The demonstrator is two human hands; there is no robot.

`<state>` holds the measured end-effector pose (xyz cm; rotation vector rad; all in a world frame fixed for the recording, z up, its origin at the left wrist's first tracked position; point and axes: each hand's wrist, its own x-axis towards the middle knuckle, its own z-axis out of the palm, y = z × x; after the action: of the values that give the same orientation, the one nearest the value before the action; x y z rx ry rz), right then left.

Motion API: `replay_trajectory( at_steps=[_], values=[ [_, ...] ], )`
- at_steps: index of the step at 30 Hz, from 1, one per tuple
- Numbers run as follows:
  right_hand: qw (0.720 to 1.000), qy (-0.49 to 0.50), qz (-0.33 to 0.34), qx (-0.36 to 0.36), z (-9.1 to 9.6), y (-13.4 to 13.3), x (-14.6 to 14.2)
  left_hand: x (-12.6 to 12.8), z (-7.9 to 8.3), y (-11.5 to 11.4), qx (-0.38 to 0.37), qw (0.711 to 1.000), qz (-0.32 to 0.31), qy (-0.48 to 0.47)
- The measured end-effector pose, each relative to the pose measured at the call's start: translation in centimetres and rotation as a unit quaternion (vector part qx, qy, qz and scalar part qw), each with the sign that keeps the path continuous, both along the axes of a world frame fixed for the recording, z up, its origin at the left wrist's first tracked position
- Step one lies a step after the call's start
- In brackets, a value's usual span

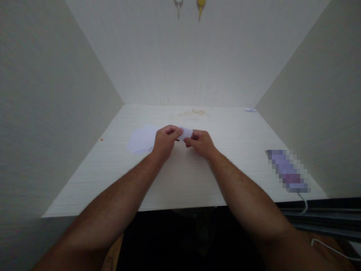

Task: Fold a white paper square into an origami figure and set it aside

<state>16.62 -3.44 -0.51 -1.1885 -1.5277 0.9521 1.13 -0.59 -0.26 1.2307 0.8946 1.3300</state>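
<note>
My left hand [166, 140] and my right hand [200, 143] meet over the middle of a white desk [197, 180]. Both pinch a small white piece of paper [186, 133] between thumbs and fingers, left hand on its left edge, right hand on its right. The paper is held just above the desk surface. A few white paper sheets [141, 140] lie flat on the desk just left of my left hand.
White walls enclose the desk on the left, back and right. A blurred purple flat object [287, 171] with a white cable lies near the right front edge. A small folded paper [249, 109] sits in the back right corner. Two hooks [189, 5] hang on the back wall.
</note>
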Motion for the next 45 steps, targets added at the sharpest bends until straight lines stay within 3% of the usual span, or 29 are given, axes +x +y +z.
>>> replay_trajectory(
  at_steps=[9, 21, 31, 35, 40, 45],
  values=[
    [1.000, -0.007, 0.003, 0.001, 0.0, 0.1, 0.0, 0.2, 0.2, -0.1, -0.011, 1.000, -0.002, -0.015],
    [1.000, 0.001, -0.007, 0.000, 0.2, 0.1, -0.1, -0.1, -0.2, -0.1, -0.001, 0.998, 0.007, 0.057],
    [1.000, 0.002, 0.005, -0.010, 0.3, 0.1, -0.2, 0.1, -0.1, 0.1, 0.003, 0.998, 0.060, 0.000],
    [1.000, 0.013, 0.011, -0.015, 0.3, 0.1, -0.1, 0.1, 0.1, 0.1, -0.002, 0.998, 0.054, -0.012],
    [0.999, 0.033, -0.007, -0.016, 0.2, 0.2, 0.2, -0.3, 0.3, 0.1, 0.002, 0.998, 0.024, 0.066],
    [0.998, 0.040, -0.018, -0.032, 0.2, 0.1, 0.2, -0.6, 0.8, 0.1, 0.011, 0.989, 0.058, 0.134]
  ],
)
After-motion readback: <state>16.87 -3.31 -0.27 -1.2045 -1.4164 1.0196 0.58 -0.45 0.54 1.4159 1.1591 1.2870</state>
